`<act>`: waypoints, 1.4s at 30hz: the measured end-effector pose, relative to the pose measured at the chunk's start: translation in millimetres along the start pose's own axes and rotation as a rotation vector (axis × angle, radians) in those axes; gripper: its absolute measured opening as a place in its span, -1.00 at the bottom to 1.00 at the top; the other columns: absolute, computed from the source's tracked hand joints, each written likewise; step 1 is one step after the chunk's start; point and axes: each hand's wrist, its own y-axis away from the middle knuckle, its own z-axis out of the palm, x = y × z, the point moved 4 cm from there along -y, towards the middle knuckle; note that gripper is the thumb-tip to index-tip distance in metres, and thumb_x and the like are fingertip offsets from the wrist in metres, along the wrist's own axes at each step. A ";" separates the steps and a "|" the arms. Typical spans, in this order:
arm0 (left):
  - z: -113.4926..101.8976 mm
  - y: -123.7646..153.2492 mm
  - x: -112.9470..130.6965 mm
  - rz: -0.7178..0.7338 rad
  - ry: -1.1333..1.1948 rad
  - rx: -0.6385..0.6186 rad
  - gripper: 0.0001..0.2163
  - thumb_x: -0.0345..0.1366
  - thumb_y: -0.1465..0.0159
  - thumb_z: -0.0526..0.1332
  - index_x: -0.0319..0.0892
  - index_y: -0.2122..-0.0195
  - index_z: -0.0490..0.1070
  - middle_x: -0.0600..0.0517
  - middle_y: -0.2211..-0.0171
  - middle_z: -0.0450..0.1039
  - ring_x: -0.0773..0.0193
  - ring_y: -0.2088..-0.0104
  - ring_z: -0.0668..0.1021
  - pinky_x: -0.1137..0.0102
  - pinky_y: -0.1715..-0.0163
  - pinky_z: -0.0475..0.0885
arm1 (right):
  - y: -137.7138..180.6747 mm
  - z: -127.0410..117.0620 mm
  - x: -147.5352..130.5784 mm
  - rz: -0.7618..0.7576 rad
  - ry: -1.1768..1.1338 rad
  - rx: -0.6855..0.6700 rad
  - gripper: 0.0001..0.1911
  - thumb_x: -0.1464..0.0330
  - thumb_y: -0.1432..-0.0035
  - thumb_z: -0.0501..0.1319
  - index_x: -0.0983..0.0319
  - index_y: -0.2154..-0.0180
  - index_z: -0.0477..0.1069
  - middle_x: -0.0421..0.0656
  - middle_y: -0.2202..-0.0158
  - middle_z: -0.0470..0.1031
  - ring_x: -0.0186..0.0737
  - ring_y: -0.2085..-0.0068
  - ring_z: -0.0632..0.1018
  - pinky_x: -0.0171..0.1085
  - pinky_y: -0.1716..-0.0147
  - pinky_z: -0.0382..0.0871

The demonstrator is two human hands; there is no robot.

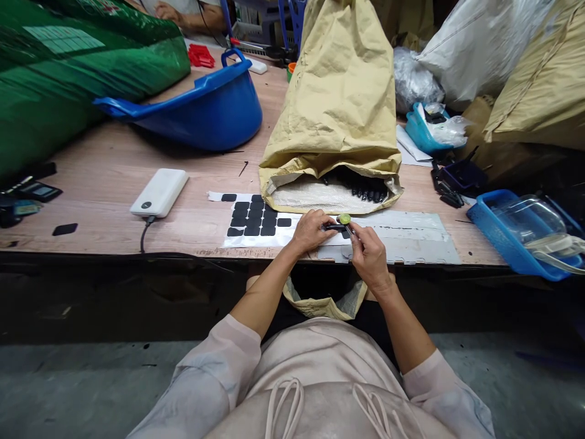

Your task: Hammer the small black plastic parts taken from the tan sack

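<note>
My left hand and my right hand meet at the front edge of the wooden table. Both are closed on a small black part with a green round piece at its top. A sheet of black square pads lies just left of my left hand. Behind my hands a tan paper sack lies open, with several black parts in its mouth. A second paper bag hangs open below the table edge at my lap.
A white power bank with a cable lies left. A blue basin and a green bag stand at the back left. Blue trays and large sacks fill the right. Another person's hand shows at the far edge.
</note>
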 end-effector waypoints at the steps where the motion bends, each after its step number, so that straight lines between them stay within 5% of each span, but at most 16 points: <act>1: -0.3 -0.3 0.0 -0.005 0.004 -0.010 -0.86 -0.21 -0.26 0.40 -0.08 0.18 0.62 0.00 0.28 0.47 0.10 0.15 0.47 0.24 0.09 0.38 | 0.3 3.1 -1.0 -0.008 -0.009 -0.013 -0.60 0.36 -0.46 0.03 0.21 -0.20 0.48 -0.03 0.10 0.58 -0.14 0.07 0.59 -0.22 0.01 0.49; 8: -2.8 -0.1 3.2 -0.031 0.031 -0.011 -0.82 -0.26 -0.20 0.39 -0.10 0.16 0.63 -0.01 0.25 0.52 0.07 0.11 0.50 0.20 0.03 0.41 | -8.7 7.0 13.7 0.023 0.037 -0.017 -0.62 0.34 -0.44 0.05 0.20 -0.14 0.51 -0.05 0.13 0.58 -0.14 0.12 0.58 -0.21 0.06 0.48; 18: -5.9 1.1 5.5 -0.018 0.041 -0.019 -0.76 -0.35 -0.08 0.32 -0.10 0.20 0.61 -0.01 0.24 0.53 0.05 0.14 0.50 0.15 0.02 0.44 | -28.6 1.2 63.4 0.128 0.422 0.045 -0.65 0.43 -0.33 0.12 0.18 -0.04 0.58 -0.04 0.18 0.51 -0.06 0.12 0.46 -0.18 0.12 0.36; 31: -4.4 1.4 4.4 0.025 -0.005 0.019 -0.87 -0.23 -0.22 0.38 -0.09 0.22 0.58 -0.01 0.25 0.52 0.06 0.12 0.49 0.19 0.05 0.40 | -22.1 10.1 58.7 0.130 0.558 0.053 -0.67 0.40 -0.33 0.12 0.22 -0.04 0.54 -0.02 0.16 0.48 -0.04 0.14 0.39 -0.16 0.17 0.24; 35: -6.4 33.6 25.7 0.140 0.040 0.032 -0.86 -0.20 -0.31 0.34 -0.12 0.17 0.56 -0.06 0.22 0.56 0.07 0.14 0.53 0.19 0.06 0.42 | -20.5 10.4 57.9 0.148 0.572 0.071 -0.72 0.36 -0.33 0.13 0.22 0.02 0.54 -0.01 0.15 0.46 -0.04 0.14 0.36 -0.17 0.22 0.22; 39: 18.0 96.3 43.6 0.264 0.172 -0.182 -0.79 -0.13 -0.41 0.22 -0.08 0.05 0.56 -0.07 0.21 0.62 0.14 0.20 0.61 0.26 0.13 0.49 | -20.4 11.1 57.0 0.122 0.578 0.072 -0.73 0.36 -0.35 0.11 0.22 0.04 0.54 0.00 0.14 0.45 -0.04 0.14 0.36 -0.16 0.21 0.21; 42: 45.7 128.4 26.2 0.108 0.085 -0.304 -0.79 -0.16 -0.40 0.22 -0.05 0.03 0.57 -0.05 0.21 0.65 0.12 0.19 0.66 0.28 0.15 0.51 | -21.1 11.5 57.7 0.141 0.585 0.050 -0.74 0.37 -0.35 0.11 0.22 0.04 0.53 0.00 0.14 0.45 -0.03 0.14 0.36 -0.16 0.21 0.20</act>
